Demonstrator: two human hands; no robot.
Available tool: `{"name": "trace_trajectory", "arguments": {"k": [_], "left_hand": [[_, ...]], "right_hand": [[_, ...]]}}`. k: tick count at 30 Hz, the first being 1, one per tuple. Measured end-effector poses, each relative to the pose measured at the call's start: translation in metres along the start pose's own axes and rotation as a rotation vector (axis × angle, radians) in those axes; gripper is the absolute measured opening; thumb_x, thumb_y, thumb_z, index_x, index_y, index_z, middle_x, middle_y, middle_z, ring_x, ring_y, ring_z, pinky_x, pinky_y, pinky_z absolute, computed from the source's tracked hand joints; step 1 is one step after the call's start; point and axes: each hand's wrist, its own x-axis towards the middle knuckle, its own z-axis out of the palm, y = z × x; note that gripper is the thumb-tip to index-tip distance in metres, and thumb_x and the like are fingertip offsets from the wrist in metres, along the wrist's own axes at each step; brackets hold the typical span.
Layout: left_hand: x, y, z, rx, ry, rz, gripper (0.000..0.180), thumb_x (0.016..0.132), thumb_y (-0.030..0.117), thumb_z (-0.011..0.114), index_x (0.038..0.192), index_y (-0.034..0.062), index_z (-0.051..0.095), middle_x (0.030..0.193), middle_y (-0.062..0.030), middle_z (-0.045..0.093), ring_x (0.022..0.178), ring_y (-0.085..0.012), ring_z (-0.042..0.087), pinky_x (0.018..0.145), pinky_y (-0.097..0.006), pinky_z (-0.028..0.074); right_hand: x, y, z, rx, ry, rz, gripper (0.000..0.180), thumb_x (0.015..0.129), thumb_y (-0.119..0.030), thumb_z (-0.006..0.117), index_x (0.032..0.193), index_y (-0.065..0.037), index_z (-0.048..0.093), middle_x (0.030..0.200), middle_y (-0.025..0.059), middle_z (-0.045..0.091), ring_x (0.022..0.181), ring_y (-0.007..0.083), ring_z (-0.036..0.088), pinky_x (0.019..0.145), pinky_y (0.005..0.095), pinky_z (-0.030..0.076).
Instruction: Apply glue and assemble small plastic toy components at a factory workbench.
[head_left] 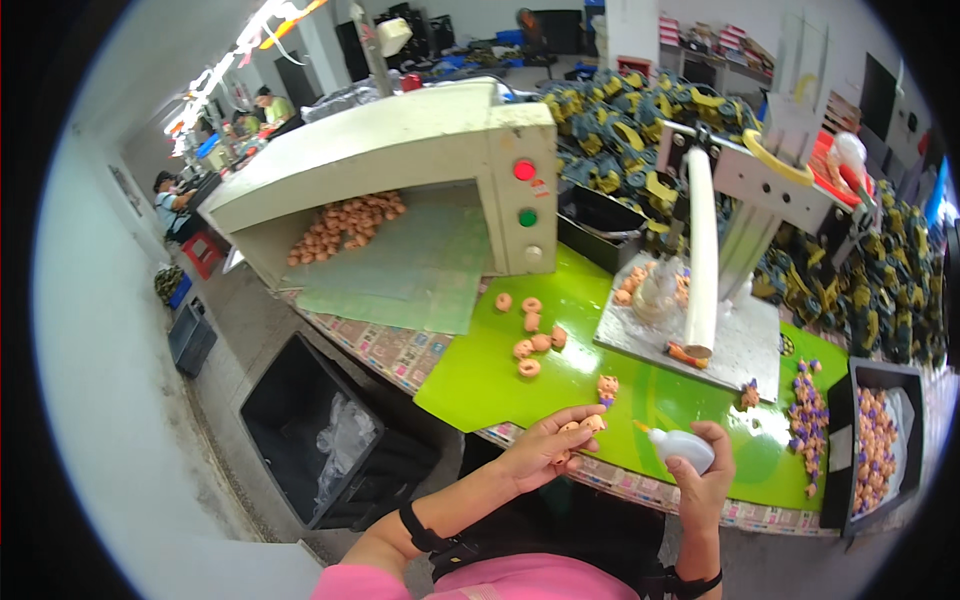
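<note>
My left hand (532,458) is closed around several small flesh-coloured doll heads (592,424), held over the front edge of the green mat (465,390). In my right hand (712,478) is a white squeeze bottle (688,452), tilted so its yellowish nozzle points left toward those heads. A small gap separates nozzle and heads. Just beyond my left fingers, a small figure (607,390) with a purple part rests on the mat. Farther back lie several loose doll heads (530,368).
A cream box-shaped machine (400,130) with lit buttons holds a heap of heads. A press with a metal base plate (630,335) stands at the right. Purple-and-flesh pieces (808,425) lie beside a black bin (845,460). A dark crate (290,430) sits at lower left.
</note>
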Motion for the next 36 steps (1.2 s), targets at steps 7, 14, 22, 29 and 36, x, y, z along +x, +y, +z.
{"name": "trace_trajectory", "arguments": {"k": [7,14,22,29,36], "left_hand": [[0.004,-0.017,0.001,0.384,0.066,0.156,0.029,0.088,0.004,0.065,0.116,0.0038,0.056,0.094,-0.0006,0.059,0.07,-0.004,0.053,0.055,-0.017,0.043],[0.003,-0.019,0.011,0.552,0.107,0.147,0.034,0.085,0.005,0.068,0.118,0.0036,0.059,0.084,0.0029,0.057,0.061,-0.0014,0.047,0.05,-0.016,0.037],[0.002,-0.019,0.012,0.581,0.13,0.151,0.036,0.084,0.004,0.07,0.118,0.0024,0.059,0.085,0.0011,0.058,0.061,-0.0016,0.047,0.049,-0.015,0.038],[0.003,-0.018,0.011,0.601,0.147,0.141,0.034,0.083,0.005,0.071,0.115,0.0024,0.06,0.086,0.0009,0.059,0.061,-0.0014,0.048,0.049,-0.015,0.039],[0.003,-0.019,0.01,0.602,0.135,0.133,0.033,0.083,0.005,0.071,0.114,0.0027,0.061,0.086,0.0015,0.06,0.062,-0.0012,0.049,0.049,-0.015,0.039]], "right_hand": [[-0.007,0.007,-0.004,-0.052,0.086,-0.212,0.041,0.064,-0.016,0.087,0.093,-0.003,0.061,0.088,0.0047,0.055,0.075,0.0165,0.054,0.068,0.0289,0.045],[-0.009,0.006,0.003,-0.232,0.05,-0.347,0.042,0.064,-0.022,0.087,0.093,-0.003,0.063,0.079,0.0069,0.057,0.071,0.0199,0.054,0.062,0.0306,0.044],[-0.011,0.009,0.005,-0.229,0.024,-0.347,0.042,0.064,-0.023,0.088,0.092,-0.003,0.063,0.079,0.007,0.058,0.07,0.02,0.055,0.062,0.0308,0.044],[-0.01,0.011,0.006,-0.21,0.027,-0.315,0.042,0.064,-0.023,0.088,0.092,-0.003,0.063,0.079,0.0075,0.059,0.07,0.0206,0.055,0.062,0.031,0.045],[-0.009,0.008,0.006,-0.229,0.021,-0.327,0.042,0.064,-0.022,0.088,0.092,-0.003,0.063,0.079,0.008,0.06,0.071,0.021,0.056,0.063,0.0311,0.045]]}}
